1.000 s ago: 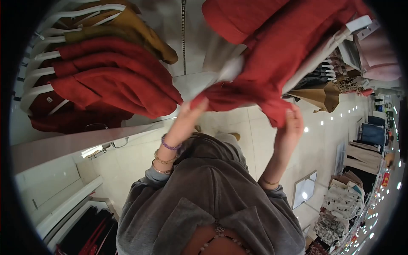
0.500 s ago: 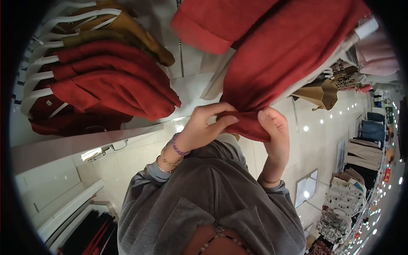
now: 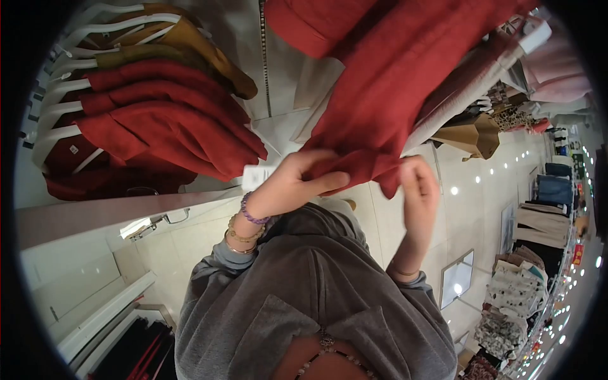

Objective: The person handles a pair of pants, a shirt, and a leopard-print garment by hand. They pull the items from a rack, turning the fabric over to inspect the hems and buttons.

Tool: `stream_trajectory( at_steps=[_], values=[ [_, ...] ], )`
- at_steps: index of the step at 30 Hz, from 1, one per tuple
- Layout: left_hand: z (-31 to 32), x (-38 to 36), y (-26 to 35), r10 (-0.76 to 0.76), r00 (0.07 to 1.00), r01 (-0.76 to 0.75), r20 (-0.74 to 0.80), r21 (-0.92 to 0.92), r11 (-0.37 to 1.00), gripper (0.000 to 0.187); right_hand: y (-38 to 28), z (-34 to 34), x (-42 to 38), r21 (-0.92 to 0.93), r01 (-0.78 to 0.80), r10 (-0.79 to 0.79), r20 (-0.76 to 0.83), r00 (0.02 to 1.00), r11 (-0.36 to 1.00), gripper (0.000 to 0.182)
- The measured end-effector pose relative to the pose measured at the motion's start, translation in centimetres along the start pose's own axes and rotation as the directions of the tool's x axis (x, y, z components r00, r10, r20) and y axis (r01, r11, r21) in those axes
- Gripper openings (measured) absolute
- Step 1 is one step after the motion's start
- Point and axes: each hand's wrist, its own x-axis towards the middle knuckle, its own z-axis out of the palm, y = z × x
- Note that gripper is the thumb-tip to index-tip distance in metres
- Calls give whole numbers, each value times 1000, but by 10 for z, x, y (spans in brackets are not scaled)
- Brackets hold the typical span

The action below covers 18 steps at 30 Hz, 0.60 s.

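Observation:
A red garment (image 3: 392, 82) hangs in front of me, its sleeve (image 3: 361, 166) reaching down to my hands. My left hand (image 3: 291, 183) is closed on the sleeve end, thumb on top and fingers behind the cloth. On the other side, my right hand (image 3: 419, 180) pinches the sleeve's edge between curled fingers and thumb, slightly blurred. Between the hands the cloth is bunched, and a loose corner points down. A white tag (image 3: 256, 176) shows beside my left wrist.
Red shirts (image 3: 171, 126) and mustard ones (image 3: 183, 44) hang on white hangers at left, above a pale shelf edge (image 3: 126, 212). A brown paper-like bag shape (image 3: 472, 136) is at right. Folded clothes and trousers (image 3: 538, 225) line the far right. A mirror-like panel (image 3: 457, 278) lies lower right.
The flat folded sleeve end has opened into loose, bunched cloth. My left hand has shifted slightly left and my right hand slightly right. The white tag has come into view.

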Motion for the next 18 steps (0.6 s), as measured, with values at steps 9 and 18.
stream_trajectory(
  at_steps=[9, 18],
  values=[
    [15, 8, -9, -23, 998, 16, -59, -116, 993, 25, -7, 30, -5, -182, 137, -147, -44, 988, 974, 9],
    [22, 8, -12, 240, 956, -253, -167, -61, 966, 14, -4, 27, -13, -275, 76, -113, -122, 986, 958, 12]
  ],
)
